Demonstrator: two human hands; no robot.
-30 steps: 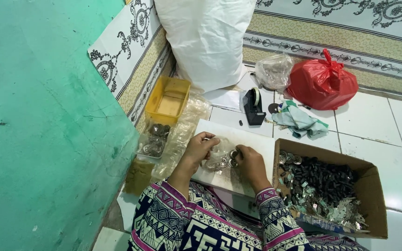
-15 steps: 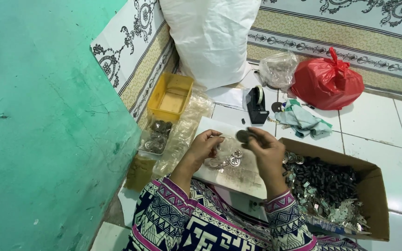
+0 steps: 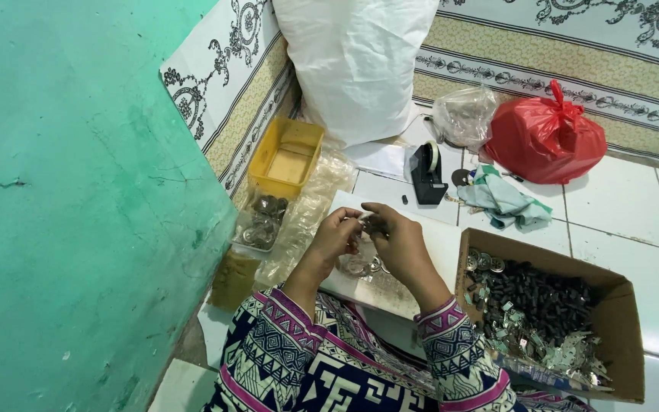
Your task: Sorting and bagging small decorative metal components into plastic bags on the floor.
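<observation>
Both hands meet over a white board that lies on the person's lap. The left hand and the right hand are drawn together, fingertips touching around a small dark metal part pinched between them just above the board. Under the hands, on the board, lie a few loose shiny metal rings; how many cannot be told. Just to the right of the board stands an open cardboard box, which holds small black pieces, shiny round parts in its near-left corner and scraps of pale green and silver. To the left of the board, clear plastic bags lie crumpled on the floor, and beside them a clear packet of round metal parts rests near the green wall. Behind that packet stands a yellow plastic tub. Beyond the board, on the white tiled floor, a black tape dispenser stands upright, with a pale green cloth just to its right. Farther back, against the patterned wall, lean a large white sack, a clear plastic bag and a tied red plastic bag, the last 2 touching each other.
</observation>
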